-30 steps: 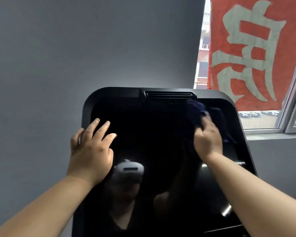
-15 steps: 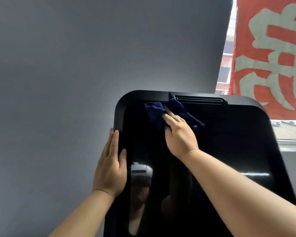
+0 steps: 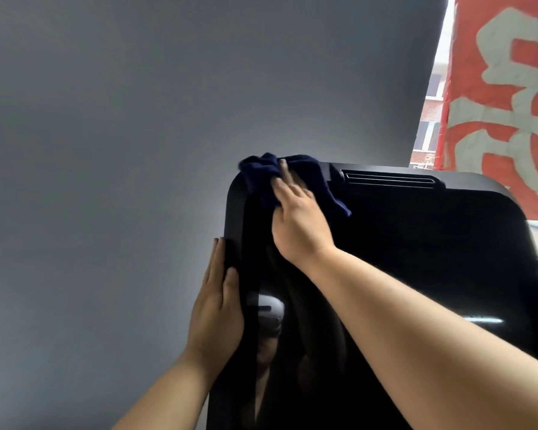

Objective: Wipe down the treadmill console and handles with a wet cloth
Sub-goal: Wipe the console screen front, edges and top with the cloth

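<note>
The treadmill console (image 3: 416, 259) is a glossy black screen with rounded corners and a vent slot along its top edge. A dark blue cloth (image 3: 258, 175) lies bunched over the console's top left corner. My right hand (image 3: 298, 221) presses the cloth against that corner with its fingers laid over the fabric. My left hand (image 3: 215, 308) rests flat along the console's left edge, fingers straight and pointing up, thumb on the front face. The treadmill handles are out of view.
A plain grey wall (image 3: 121, 181) fills the left and top behind the console. At the right a window (image 3: 429, 113) shows buildings outside, partly covered by a red banner (image 3: 503, 103) with pale characters.
My right hand has swept the cloth from the upper right of the screen across to the top left corner. My left hand slid from the screen face onto the left edge.
</note>
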### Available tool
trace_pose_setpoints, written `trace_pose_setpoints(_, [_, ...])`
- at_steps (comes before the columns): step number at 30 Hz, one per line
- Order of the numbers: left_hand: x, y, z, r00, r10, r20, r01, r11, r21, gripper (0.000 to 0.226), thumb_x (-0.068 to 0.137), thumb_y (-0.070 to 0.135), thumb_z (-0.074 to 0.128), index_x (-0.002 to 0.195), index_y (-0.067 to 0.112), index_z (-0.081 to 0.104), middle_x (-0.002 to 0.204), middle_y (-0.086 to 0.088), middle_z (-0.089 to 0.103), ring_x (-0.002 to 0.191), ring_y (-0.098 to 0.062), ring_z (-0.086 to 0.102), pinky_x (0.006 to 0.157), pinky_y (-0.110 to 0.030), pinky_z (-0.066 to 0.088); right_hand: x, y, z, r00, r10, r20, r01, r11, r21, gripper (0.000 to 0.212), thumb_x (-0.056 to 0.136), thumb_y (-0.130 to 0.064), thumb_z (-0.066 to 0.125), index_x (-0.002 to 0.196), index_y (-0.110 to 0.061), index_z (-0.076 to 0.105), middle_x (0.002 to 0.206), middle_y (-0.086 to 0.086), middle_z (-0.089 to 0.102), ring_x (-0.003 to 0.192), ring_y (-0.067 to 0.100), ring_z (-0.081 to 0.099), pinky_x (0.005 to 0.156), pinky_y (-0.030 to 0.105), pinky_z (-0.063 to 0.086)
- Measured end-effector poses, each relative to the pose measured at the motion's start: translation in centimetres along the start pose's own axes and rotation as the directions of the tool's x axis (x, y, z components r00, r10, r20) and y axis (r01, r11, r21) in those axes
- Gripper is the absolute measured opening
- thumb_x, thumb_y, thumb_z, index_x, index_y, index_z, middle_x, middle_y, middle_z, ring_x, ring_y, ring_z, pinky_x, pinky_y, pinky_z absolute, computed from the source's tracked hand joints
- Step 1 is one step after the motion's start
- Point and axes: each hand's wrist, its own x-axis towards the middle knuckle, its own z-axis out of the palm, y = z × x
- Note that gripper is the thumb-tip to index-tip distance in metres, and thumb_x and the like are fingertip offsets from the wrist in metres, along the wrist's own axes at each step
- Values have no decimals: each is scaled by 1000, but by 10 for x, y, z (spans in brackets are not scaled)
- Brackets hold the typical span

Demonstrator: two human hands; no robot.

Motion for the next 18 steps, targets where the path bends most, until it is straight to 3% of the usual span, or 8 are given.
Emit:
trace_pose_setpoints(2, [0,-2,-3,997,-73,27,77,971,-227,42,103,30,29,142,46,27,139,40,30,128,21,25,112,-18,19,-17,-14,15,997,-52,63,47,995,87,52,91,-4,41,143,-12,41,155,2,28,139,21,29,110,22,22])
trace_pose_setpoints(4, [-4,-6,-9,983,-169,67,181,902,-392,37,103,32,30,134,45,46,132,26,51,124,6,45,109,-32,33,-40,-25,23,994,-47,97,28,982,188,49,92,-4,40,141,-13,45,145,4,44,131,23,39,107,26,30])
trace_pose_setpoints(6, [-7,-9,-19,944,-285,169,329,741,-586,34,100,31,36,123,36,60,123,7,64,114,-12,60,97,-38,43,-50,-28,22,992,-7,124,-26,966,256,48,94,-4,39,141,-13,45,138,3,50,129,22,42,105,24,31])
trace_pose_setpoints(8, [-11,-10,-27,894,-313,320,444,527,-725,36,94,33,40,122,24,61,127,-4,62,113,-18,61,94,-38,43,-57,-29,19,988,22,153,-66,956,287,49,94,-3,38,142,-14,44,137,1,51,128,18,43,102,16,28])
trace_pose_setpoints(12, [-19,-3,-36,880,-272,389,472,583,-662,42,101,33,24,129,25,55,129,3,60,120,-13,55,98,-33,39,-97,-41,22,978,33,208,-97,947,306,50,94,-1,38,142,-14,44,142,0,47,131,15,37,100,7,20])
trace_pose_setpoints(14, [-27,3,-39,885,-287,367,465,590,-660,39,101,27,28,125,22,57,123,2,64,117,-13,57,94,-29,42,-122,-47,27,973,46,228,-118,941,317,50,94,0,38,141,-15,45,144,0,46,131,14,36,99,6,19])
trace_pose_setpoints(18, [-49,11,-46,876,-338,345,482,565,-670,27,89,21,47,109,10,63,108,-6,69,106,-19,62,94,-29,46,-170,-51,35,961,51,272,-143,934,328,51,93,1,41,140,-15,46,135,-1,53,129,18,43,109,24,33])
